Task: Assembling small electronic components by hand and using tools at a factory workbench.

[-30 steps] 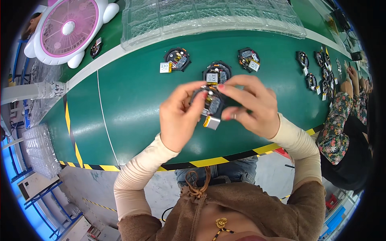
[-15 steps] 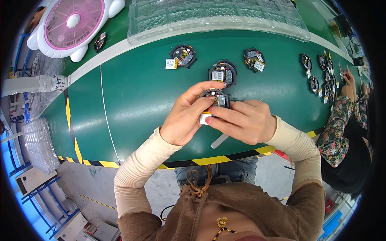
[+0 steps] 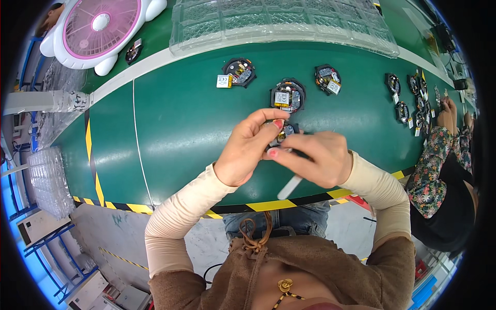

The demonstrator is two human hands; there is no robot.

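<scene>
My left hand [image 3: 245, 147] is closed around the rim of a round black watch-like module [image 3: 281, 135] with an exposed circuit board. Its thumb presses on the board's upper side. Over the module's lower right, my right hand [image 3: 323, 157] has its fingers bent and pinched. A slim tool with a flat pale end [image 3: 290, 187] sticks out below these fingers, with a dark part between them; its working tip is hidden. Just beyond my hands lies another round module [image 3: 288, 96], its silver battery on top. The held module's battery is out of sight.
Two more modules [image 3: 239, 72] [image 3: 327, 79] lie farther back; several [image 3: 403, 112] cluster at right beside a co-worker's hand [image 3: 446, 114]. Clear plastic trays [image 3: 279, 23] stand at the back, a pink-and-white fan [image 3: 98, 26] at back left. Striped tape [image 3: 271, 205] lines the near edge.
The white-faced battery below the held module no longer shows. My left thumb has moved up over the board, and the pale-ended tool has swung with my right hand, its end slightly nearer me.
</scene>
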